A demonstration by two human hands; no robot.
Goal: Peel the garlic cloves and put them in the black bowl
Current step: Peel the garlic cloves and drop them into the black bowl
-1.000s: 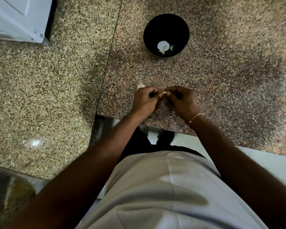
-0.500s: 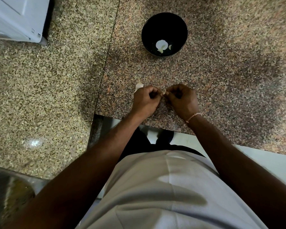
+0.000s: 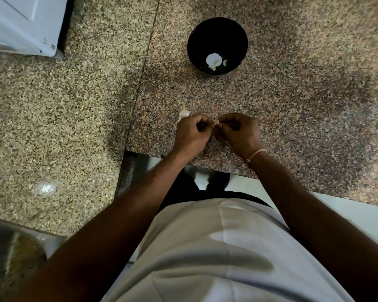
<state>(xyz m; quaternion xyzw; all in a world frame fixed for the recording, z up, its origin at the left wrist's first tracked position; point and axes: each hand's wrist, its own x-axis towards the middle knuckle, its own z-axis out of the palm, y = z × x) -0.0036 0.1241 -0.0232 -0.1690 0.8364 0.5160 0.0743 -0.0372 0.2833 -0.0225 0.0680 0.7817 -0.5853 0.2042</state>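
Observation:
My left hand and my right hand meet just above the counter's front edge, fingers curled, both pinching one small garlic clove between their fingertips. Most of the clove is hidden by the fingers. Another unpeeled garlic clove lies on the counter just behind my left hand. The black bowl stands farther back on the counter, holding a pale peeled clove and a smaller bit beside it.
The speckled granite counter ends in a front edge just below my hands. A lighter speckled slab adjoins it on the left. A white appliance sits at the back left and a shiny bag at the lower left.
Both hands stay together on the clove, with the fingertips working slightly. The bowl and the loose clove have not moved.

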